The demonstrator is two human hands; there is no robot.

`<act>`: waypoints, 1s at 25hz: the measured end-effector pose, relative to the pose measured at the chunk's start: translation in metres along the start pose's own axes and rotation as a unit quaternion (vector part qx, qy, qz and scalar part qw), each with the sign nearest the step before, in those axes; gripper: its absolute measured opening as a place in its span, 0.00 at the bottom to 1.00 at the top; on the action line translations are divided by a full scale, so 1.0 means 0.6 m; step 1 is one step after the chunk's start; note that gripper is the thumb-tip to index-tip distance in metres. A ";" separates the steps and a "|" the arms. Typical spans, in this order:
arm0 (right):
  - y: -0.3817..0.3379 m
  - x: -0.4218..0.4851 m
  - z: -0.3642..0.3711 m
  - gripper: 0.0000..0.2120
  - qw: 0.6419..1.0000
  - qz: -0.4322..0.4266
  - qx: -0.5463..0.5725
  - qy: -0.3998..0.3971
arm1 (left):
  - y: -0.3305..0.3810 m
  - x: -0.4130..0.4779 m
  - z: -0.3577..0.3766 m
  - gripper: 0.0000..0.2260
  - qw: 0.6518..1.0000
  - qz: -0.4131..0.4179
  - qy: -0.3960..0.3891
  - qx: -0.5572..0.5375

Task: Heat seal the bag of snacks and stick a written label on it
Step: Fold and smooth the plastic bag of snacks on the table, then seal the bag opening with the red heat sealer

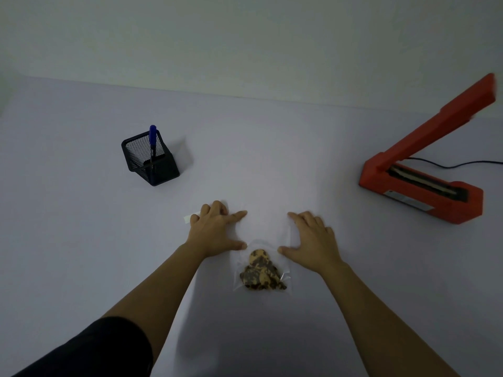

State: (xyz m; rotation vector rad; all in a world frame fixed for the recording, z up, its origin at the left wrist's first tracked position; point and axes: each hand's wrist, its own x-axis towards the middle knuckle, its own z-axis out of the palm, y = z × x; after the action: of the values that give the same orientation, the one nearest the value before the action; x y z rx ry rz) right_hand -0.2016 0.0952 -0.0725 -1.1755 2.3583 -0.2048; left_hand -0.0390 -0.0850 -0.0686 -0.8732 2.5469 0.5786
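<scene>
Left hand [215,229] and right hand [310,238] press flat, apart, on apparently unsealed bag [261,270]; sealer [419,191] right of it unused, label [190,218] unstuck.

Plain black fabric sleeve [89,349] on the left upper arm; beyond its hem, forearm and left hand [215,229] bare. Right forearm and right hand [310,240] unclothed.

A pale lavender-grey table [81,213] meets a pale grey wall [245,36]. Far left, a black wire-mesh pen holder [160,170] contains a blue pen [152,137]. At right, the heat sealer [408,191] is red-orange, its cable [449,165] black. Near centre, a clear bag [261,240] shows snacks [261,273] mottled tan and dark brown. The label [187,219] is white. Near left, a black sleeve [95,349].
</scene>
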 end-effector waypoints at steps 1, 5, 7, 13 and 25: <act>-0.003 0.001 0.001 0.41 1.000 0.006 0.019 -0.001 | 0.004 0.002 -0.003 0.35 1.000 -0.005 -0.009 -0.018; -0.006 -0.002 0.004 0.37 0.969 0.068 0.234 0.036 | 0.040 0.009 -0.031 0.30 0.986 -0.032 0.027 -0.158; 0.013 -0.008 -0.005 0.30 0.934 0.110 0.307 0.145 | 0.073 0.016 -0.048 0.27 0.976 -0.011 0.074 -0.204; 0.181 -0.030 -0.106 0.20 0.823 0.286 0.247 0.423 | 0.244 0.082 -0.083 0.21 0.957 0.109 0.083 -0.258; 0.374 -0.072 -0.188 0.24 0.824 0.237 0.412 0.308 | 0.459 0.185 -0.071 0.30 0.942 0.093 -0.054 -0.318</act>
State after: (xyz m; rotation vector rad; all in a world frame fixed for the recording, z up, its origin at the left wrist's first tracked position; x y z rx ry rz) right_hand -0.3942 0.2584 -0.0360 -0.0742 2.4939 -1.4297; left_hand -0.3072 0.0385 -0.0161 -0.7595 2.3719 1.5177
